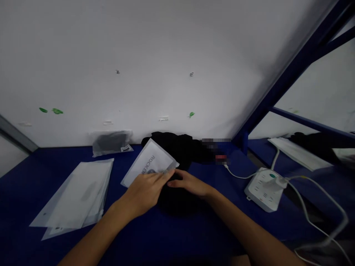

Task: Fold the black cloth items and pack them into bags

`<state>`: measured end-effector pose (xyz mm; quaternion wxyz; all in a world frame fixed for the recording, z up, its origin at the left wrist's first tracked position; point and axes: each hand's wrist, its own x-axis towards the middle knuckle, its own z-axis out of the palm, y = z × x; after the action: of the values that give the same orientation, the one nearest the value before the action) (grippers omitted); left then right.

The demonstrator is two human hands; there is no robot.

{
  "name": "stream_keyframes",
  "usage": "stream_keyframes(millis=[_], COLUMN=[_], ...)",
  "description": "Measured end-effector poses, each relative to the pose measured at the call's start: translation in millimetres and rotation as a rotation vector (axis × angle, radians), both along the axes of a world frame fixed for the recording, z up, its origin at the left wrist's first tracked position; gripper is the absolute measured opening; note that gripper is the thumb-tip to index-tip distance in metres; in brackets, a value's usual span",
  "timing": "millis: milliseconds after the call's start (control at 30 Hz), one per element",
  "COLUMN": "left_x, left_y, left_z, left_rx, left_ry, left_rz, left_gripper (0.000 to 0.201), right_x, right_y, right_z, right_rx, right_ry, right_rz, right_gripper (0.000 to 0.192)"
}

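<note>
"What's the biggest thing there?"

"The white wall [155, 48], behind the black cloth [177, 146]. Next is the blue table [144, 236] under the cloth, and a blue metal frame [294, 70] slants up to the right of it."

"And the cloth itself?"

"Bunched up near the wall, with a dark part reaching toward the person, below the hands."

"What lies around it?"

"A stack of flat, see-through bags [74, 195] to the left of the cloth, well apart from it, fanned a little. Then one printed bag [149, 162] in front of the cloth's left part, tilted, with grey letters starting 'ROCKB' turned upside down."

"Who has that one?"

"The left hand [145, 190], in front of the cloth. Its fingers lie over the bag's lower edge and grip it near the right corner."

"And the right hand?"

"The right hand [191, 183] is over the cloth's near part, thumb and forefinger parted, fingertips close to that same corner. It's dim, so I can't be sure whether they touch the bag."

"Anything smaller?"

"A white power strip [262, 192] to the right of the cloth, a small clear bag [111, 142] with something dark inside to its left, by the wall, and a thin white cable [241, 177] running from near the strip toward the cloth's right end. Smallest are the green leaf stickers [57, 111] on the wall, one pair up and left of the cloth."
</note>
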<state>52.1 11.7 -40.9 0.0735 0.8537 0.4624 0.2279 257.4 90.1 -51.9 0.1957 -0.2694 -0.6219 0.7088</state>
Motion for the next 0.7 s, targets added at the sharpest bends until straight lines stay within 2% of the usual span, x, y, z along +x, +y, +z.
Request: stream_keyframes(millis=[100,267,367,433,500,600,700], left_x=[9,10,9,10,13,18,17], left_y=[-3,-8,-9,-9,-10,-10,-10], left_z=[-4.9,7.4,12.2,10.6,6.3,0.2,-0.3], left_rx=[0.042,0.014,-0.02,-0.013,0.077,0.281,0.38], left_ry=[0.074,-0.001,-0.051,-0.05,-0.02,0.048,0.053], left_rz=[-0.075,-0.091,-0.069,-0.077,-0.09,-0.028,0.108], left_gripper=[0.056,0.053,0.051,0.051,0.049,0.041,0.027], right_x=[-6,0,4,4,3,0,-1], right_y=[-3,-6,-8,-7,-5,0,5], right_z=[-6.1,-0.4,11.5,15.9,14.7,5.5,-2.0], right_rx=[0.195,0.422,0.507,0.492,0.422,0.279,0.148], right_ry=[0.093,0.016,0.012,0.024,0.046,0.105,0.144], right_rz=[-0.016,-0.122,-0.069,0.0,0.002,-0.088,-0.184], right_gripper=[0.061,0.088,0.081,0.067,0.062,0.066,0.064])
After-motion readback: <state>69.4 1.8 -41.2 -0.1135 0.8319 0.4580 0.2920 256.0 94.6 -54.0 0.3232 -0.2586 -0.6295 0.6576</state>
